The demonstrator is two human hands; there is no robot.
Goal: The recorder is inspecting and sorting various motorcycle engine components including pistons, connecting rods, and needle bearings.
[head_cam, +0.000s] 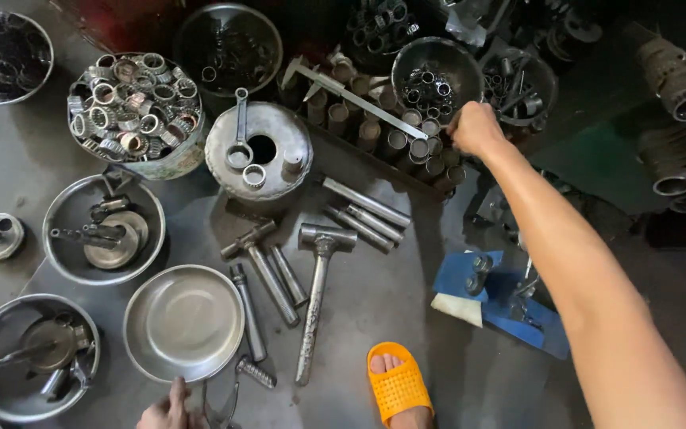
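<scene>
My right hand [476,127] reaches far forward over a dark tray of short metal sleeves [391,135]. Its fingers are curled, seen from the back, and what they hold is hidden. The tip of a long steel caliper [351,97] lying across the tray ends just left of this hand. My left hand [170,409] is at the bottom edge, half cut off, below the rim of an empty steel bowl [184,322] and next to a thin metal tool [220,405]. Its grip cannot be made out.
A can heaped with bearing rings [132,111], a round lid carrying a wrench [257,151], bowls holding parts [105,230] [32,357], hammers [315,298] and steel pins [363,214] lie on the grey floor. My foot in an orange sandal [397,385] is beside blue plates [502,306].
</scene>
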